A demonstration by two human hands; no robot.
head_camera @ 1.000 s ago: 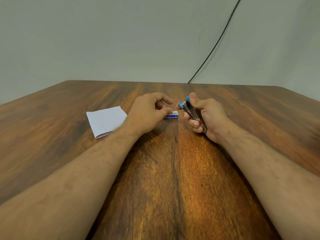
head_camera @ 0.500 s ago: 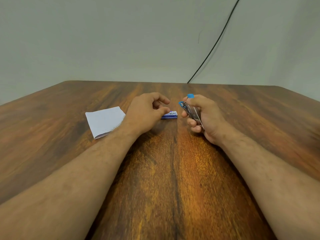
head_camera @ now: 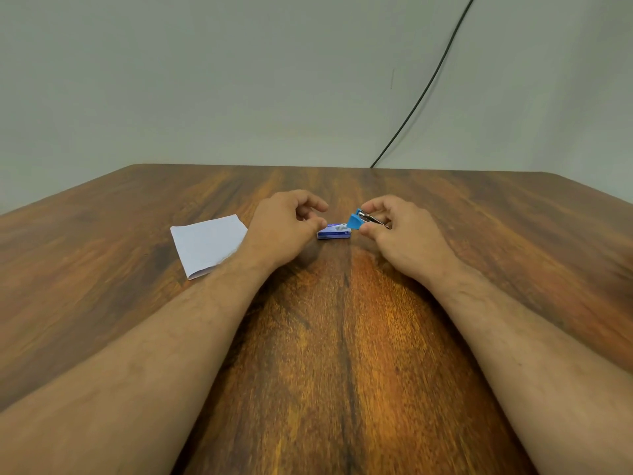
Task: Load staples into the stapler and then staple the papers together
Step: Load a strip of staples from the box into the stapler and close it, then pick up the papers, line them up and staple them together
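We hold the stapler [head_camera: 363, 220] pinched in our right hand [head_camera: 400, 234], just right of and above the staple box [head_camera: 334, 231], with no staples loaded that we can see. Our left hand [head_camera: 284, 228], fingers curled on nothing, hovers at the box's left end. Next, probably, open the box. The papers [head_camera: 207, 245] lie farther left; the table [head_camera: 342, 337] has room all round.

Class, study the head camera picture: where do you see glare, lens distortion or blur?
Head view: a bright orange sheen runs down the middle of the wooden table; the wide lens bends the table's edges and stretches the forearms; the near grain is smeared, while the stapler and staple box stay fairly sharp.
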